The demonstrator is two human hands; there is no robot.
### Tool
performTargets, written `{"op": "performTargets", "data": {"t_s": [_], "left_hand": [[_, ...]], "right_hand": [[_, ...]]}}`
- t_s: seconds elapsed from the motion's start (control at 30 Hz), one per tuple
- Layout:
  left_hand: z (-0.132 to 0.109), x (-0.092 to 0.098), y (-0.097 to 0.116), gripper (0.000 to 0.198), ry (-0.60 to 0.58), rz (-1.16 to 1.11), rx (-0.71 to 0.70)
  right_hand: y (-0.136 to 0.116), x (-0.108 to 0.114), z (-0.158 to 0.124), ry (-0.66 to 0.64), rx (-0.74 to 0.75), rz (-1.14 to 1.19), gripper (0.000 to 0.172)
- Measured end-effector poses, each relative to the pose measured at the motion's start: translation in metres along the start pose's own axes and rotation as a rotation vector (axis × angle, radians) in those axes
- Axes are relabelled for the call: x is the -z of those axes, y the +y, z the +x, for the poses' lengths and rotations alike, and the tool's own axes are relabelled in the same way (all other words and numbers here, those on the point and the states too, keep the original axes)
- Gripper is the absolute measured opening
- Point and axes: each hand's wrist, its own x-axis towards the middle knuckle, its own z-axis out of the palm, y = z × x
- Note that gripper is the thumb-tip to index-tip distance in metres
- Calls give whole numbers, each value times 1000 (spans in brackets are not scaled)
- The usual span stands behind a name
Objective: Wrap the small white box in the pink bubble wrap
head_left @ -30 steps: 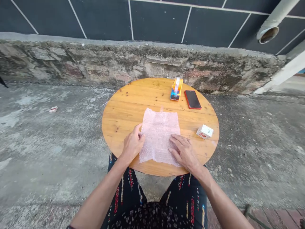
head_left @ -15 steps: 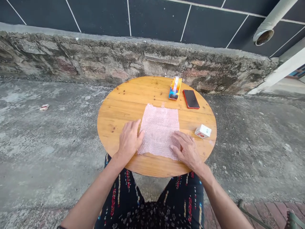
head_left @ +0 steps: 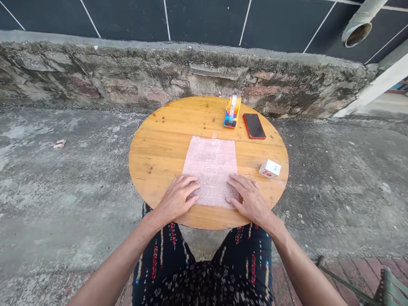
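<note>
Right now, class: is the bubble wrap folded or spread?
Spread: the bubble wrap lies flat on the table, left hand and right hand on its near corners.

My left forearm [head_left: 127, 259] and right forearm [head_left: 298, 265] reach forward from the lower corners and angle toward each other. I have the left hand [head_left: 178, 196] flat, palm down, fingers spread. The right hand [head_left: 249, 198] lies likewise close beside it, flat and gripping nothing.

You see a smooth varnished wooden table [head_left: 159, 144], pink plastic bubble wrap [head_left: 210, 163], a glossy phone [head_left: 254, 126] and rough concrete ground [head_left: 63, 191].
</note>
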Motion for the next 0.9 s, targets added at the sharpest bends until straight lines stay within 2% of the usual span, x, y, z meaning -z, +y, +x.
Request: {"op": "performTargets", "data": {"t_s": [0.17, 0.27, 0.33, 0.4, 0.5, 0.6, 0.73, 0.9], "left_hand": [[-1, 3, -1, 24, 26, -30, 8], [11, 10, 1, 25, 62, -25, -5], [26, 13, 2, 26, 79, -9, -28], [45, 14, 1, 29, 92, -5, -46], [69, 8, -5, 36, 94, -24, -45], [80, -3, -16, 39, 86, -43, -30], [74, -16, -26, 33, 106, -33, -25], [69, -20, -27, 32, 139, -43, -13]], "right_hand": [[9, 11, -8, 20, -23, -3, 41], [5, 18, 2, 111, -48, 10, 31], [-3, 20, 18, 168, -40, 8, 28], [-13, 18, 41, 169, -7, -9, 31], [-24, 5, 76, 88, 59, -19, 40], [-24, -10, 97, 0, 81, -34, 48], [-9, -17, 92, -31, 74, -106, 43], [14, -1, 58, -31, -8, -230, 41]]}}
